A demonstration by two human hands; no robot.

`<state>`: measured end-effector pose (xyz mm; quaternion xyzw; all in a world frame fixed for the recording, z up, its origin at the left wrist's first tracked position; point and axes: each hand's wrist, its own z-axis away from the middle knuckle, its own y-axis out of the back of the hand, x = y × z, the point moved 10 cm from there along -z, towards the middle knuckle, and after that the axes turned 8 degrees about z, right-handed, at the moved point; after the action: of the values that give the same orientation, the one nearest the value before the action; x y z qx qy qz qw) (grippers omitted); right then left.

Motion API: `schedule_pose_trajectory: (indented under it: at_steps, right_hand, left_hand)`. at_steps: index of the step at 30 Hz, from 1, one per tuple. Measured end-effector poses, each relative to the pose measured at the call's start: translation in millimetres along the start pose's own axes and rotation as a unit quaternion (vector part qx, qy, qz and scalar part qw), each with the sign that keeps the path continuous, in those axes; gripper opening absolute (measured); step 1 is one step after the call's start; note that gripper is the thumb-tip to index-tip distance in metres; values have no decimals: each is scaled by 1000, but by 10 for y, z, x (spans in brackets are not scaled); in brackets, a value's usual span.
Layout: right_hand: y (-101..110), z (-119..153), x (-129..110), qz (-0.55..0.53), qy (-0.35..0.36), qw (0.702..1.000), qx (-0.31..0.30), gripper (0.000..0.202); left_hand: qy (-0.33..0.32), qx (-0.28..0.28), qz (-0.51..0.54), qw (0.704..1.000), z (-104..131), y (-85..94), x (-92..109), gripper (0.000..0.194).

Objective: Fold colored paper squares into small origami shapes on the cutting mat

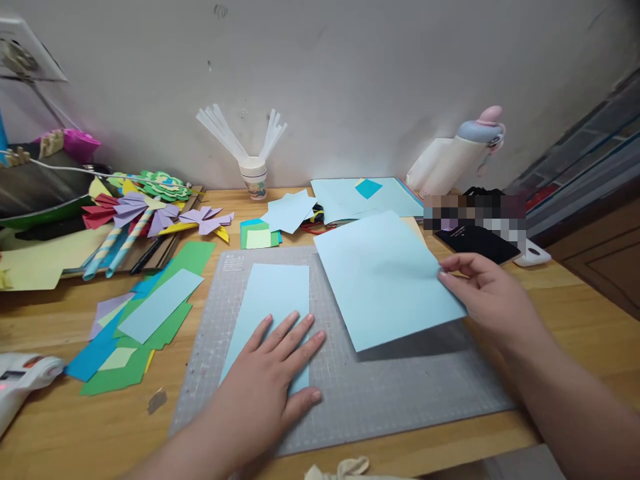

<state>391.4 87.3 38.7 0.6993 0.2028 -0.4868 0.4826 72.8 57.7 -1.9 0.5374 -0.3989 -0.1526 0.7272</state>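
My left hand [277,367] lies flat with fingers spread on a light blue paper strip [280,290], pressing it against the grey cutting mat [410,393]. A larger light blue sheet of paper [380,280] is pinched at its right edge between the thumb and fingers of my right hand [473,287]. This sheet is tilted, partly lifted off the mat, and casts a shadow under its near edge. My left palm and wrist hide the near part of the strip.
Paper offcuts [160,307] and a glue gun [25,380] lie left of the mat. Paper flowers [145,207] are behind them. Toward the wall stand a paper cup [254,179] of white sticks and a bottle [457,157]. A blue paper stack [340,197] rests behind the mat.
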Motion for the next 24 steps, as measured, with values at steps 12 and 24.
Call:
schedule_pose_trajectory:
  at_steps: [12, 24]
  right_hand:
    - [-669, -229, 38, -26, -7, 984, -178, 33]
    - [-979, 141, 73, -75, -43, 937, -339, 30]
  left_hand:
    - [36, 0, 13, 999, -50, 32, -17, 61]
    - [3, 194, -76, 978, 53, 409, 184, 69]
